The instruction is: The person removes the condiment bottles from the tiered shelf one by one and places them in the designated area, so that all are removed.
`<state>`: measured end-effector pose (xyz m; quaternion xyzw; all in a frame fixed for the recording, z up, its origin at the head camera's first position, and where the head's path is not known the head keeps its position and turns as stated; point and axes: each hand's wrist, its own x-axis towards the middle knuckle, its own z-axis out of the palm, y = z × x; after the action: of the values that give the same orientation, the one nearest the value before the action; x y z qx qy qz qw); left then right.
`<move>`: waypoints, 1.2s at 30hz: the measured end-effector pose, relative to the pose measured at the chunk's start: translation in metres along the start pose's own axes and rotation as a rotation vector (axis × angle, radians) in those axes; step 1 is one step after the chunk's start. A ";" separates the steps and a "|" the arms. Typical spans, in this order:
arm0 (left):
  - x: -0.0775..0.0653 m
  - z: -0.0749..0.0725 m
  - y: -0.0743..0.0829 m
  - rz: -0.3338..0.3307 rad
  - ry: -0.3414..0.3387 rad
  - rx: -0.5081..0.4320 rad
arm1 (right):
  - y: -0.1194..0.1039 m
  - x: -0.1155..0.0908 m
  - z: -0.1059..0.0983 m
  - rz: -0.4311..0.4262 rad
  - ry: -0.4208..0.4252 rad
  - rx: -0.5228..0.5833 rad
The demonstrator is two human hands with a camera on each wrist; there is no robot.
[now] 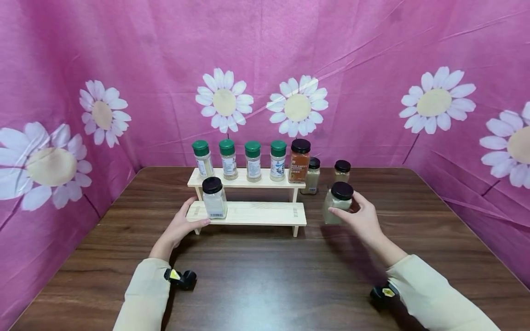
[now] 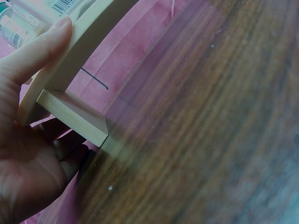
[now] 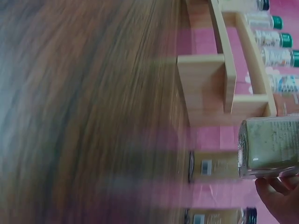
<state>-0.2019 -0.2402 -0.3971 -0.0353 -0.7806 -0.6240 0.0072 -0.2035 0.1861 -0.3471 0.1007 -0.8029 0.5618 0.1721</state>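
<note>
While the right hand holds the grey-green jar between thumb and fingers, the left hand grips the left end of the wooden rack, thumb on the front edge of its lower shelf and fingers behind and below. Reference relation: the grey-green jar is located beyond the right end of the lower shelf, apart from it and raised above the tabletop; the right hand is the nearer of the two, and the length of the shelf separates the jar from the left hand. Long axis: near vertical, lid up; the lid sits slightly right of the base in the head view, though perspective may account for part of this lean. At the opposite end of that shelf, a white-labelled jar stands upright beside the left thumb; the shelf surface to its right is bare. Appearance of the grey-green jar: clear, flat-sided body with rounded corners, black round lid, pale grey-green contents filling most of the visible interior. Fine print shows on one side in the right wrist view but is too small to read.
</note>
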 end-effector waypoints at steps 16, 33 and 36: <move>0.000 0.001 0.002 -0.003 -0.001 0.007 | 0.094 0.034 -0.037 -0.021 0.093 -0.126; 0.000 0.000 0.001 -0.019 0.001 0.026 | 0.067 0.047 -0.055 0.057 0.125 -0.147; 0.000 0.000 0.001 -0.019 0.001 0.029 | 0.060 0.048 -0.058 0.055 0.109 -0.168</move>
<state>-0.2022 -0.2402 -0.3957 -0.0271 -0.7900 -0.6126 0.0023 -0.2594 0.2629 -0.3620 0.0333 -0.8391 0.5017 0.2077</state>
